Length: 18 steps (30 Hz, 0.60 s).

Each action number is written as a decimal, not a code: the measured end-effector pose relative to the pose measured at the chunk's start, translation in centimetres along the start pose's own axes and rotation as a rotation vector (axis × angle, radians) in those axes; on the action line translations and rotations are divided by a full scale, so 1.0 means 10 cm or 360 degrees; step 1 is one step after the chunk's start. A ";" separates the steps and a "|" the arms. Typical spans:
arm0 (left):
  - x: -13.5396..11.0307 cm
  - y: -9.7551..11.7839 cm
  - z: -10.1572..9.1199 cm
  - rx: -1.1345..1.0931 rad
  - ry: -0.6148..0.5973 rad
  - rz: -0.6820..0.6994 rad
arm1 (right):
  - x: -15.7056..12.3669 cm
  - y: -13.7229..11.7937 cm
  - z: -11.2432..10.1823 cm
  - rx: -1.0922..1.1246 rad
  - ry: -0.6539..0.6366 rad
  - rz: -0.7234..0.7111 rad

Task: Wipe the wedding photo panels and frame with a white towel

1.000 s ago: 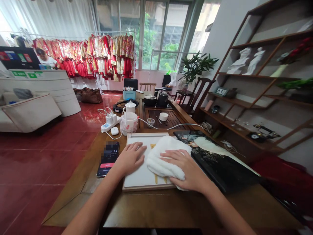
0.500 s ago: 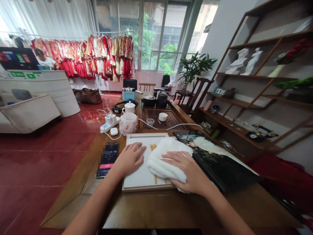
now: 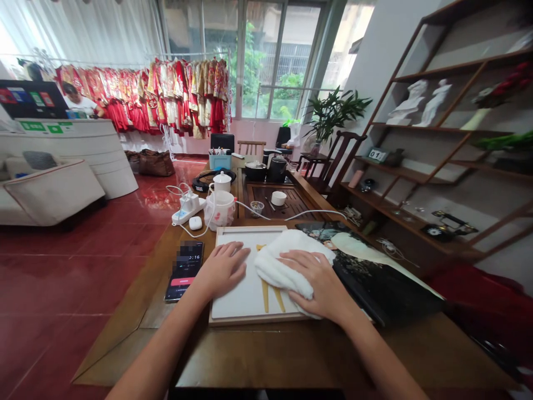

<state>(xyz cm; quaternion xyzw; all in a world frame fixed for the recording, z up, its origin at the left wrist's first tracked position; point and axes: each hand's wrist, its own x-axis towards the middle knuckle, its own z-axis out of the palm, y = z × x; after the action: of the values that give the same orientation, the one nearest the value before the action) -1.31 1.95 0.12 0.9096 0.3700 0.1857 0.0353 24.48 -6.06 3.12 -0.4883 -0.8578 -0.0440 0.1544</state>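
Observation:
A white framed board [image 3: 233,304] with a wooden edge lies flat on the table, with golden-yellow shapes [image 3: 265,297] on its face. My left hand [image 3: 222,269] rests flat on the board's left part, fingers stretched out and holding nothing. Over the right half is a bunched white towel [image 3: 277,261], gripped and pressed down by my right hand [image 3: 320,280]. The towel hides much of the yellow figure. To the left of my left hand lies a phone [image 3: 185,272] with a lit screen.
A dark painted panel [image 3: 387,291] lies right of the board. Beyond it stand a bag-lined cup [image 3: 220,210], a power strip [image 3: 188,210] with cables, a lidded white mug [image 3: 222,181] and a tea tray [image 3: 297,208] bearing a white bowl [image 3: 278,198]. Shelves [image 3: 433,133] rise at right.
My right hand and the towel have shifted slightly up the board, exposing more of the lower yellow strips and covering more of the top shape. My left hand stays in place.

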 end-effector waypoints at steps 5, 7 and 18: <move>0.00 0.00 -0.01 -0.0017 -0.0012 -0.0006 | 0.03 -0.12 0.03 -0.0001 -0.0023 -0.0038; 0.00 0.00 -0.01 -0.0026 -0.0024 -0.0007 | 0.02 -0.18 0.03 0.0014 -0.0062 -0.0081; -0.01 -0.01 -0.01 -0.0036 -0.0010 -0.0002 | 0.08 -0.11 0.06 -0.0004 0.0024 -0.0053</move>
<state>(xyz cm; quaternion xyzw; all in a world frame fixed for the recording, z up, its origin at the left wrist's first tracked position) -1.42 1.95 0.16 0.9095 0.3684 0.1870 0.0470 23.02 -5.87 2.88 -0.4738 -0.8645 -0.0513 0.1596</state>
